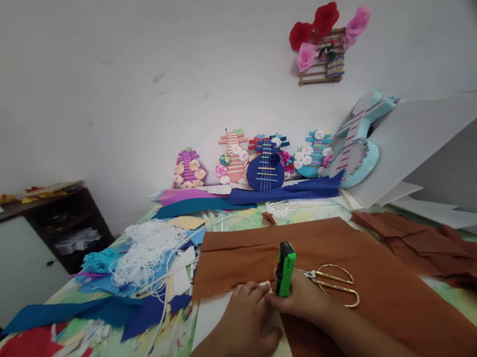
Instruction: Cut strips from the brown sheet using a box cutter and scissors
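Note:
My left hand (250, 325) lies flat, fingers stretched out, on a cream piece of card (280, 344). My right hand (303, 301) is closed round a green and black utility knife (285, 268), held upright just beyond the left fingertips. The knife's lower end is hidden by my hand. Under the card are a white sheet (210, 318) and a large brown sheet (388, 299), which looks like crepe paper or cloth. Gold-handled scissors (336, 282) rest on the brown sheet just right of my right hand, their blades partly covered by it.
White string (147, 253) and coloured scraps (25, 349) cover the table's left side. Several decorated lute-shaped crafts (265, 166) lean on the wall at the back. A larger pale blue one (359, 152) stands right, beside white boards (434, 143). Crumpled brown material (439, 252) lies right.

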`<move>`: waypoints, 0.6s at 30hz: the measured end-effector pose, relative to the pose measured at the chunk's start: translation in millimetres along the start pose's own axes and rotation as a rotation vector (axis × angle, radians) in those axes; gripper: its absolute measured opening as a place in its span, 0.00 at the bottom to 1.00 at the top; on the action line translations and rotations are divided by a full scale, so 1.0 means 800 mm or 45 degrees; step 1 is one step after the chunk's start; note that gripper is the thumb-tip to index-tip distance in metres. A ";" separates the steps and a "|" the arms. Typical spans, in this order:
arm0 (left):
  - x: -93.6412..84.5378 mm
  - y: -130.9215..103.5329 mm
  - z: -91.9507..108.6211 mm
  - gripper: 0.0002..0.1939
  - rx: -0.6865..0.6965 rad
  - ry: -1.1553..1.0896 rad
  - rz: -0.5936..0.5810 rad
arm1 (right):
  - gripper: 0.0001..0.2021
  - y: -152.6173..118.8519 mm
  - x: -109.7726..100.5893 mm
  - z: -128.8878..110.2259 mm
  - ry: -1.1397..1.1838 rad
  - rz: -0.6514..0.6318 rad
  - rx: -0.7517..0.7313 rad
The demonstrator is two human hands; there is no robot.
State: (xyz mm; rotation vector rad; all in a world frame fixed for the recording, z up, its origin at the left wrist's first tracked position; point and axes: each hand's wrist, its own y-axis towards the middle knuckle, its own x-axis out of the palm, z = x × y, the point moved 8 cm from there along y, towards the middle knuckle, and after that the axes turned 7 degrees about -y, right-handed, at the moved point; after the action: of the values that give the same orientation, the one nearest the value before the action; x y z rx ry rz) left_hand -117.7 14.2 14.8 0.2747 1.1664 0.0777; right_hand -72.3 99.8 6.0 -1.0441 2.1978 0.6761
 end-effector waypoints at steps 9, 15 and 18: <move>0.007 -0.002 -0.002 0.17 0.016 0.144 -0.052 | 0.13 -0.025 -0.012 -0.007 -0.240 0.206 -0.064; 0.006 -0.004 0.000 0.15 0.026 0.142 -0.035 | 0.10 -0.034 -0.020 -0.009 -0.130 0.239 -0.073; 0.007 -0.004 0.000 0.17 0.034 0.148 -0.038 | 0.10 -0.031 -0.016 -0.003 -0.008 0.189 -0.079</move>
State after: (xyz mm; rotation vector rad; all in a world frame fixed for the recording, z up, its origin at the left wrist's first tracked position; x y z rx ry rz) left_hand -115.8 11.9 9.1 0.2791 1.2872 0.0530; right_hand -46.0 90.9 12.0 -0.9136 2.2780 0.8175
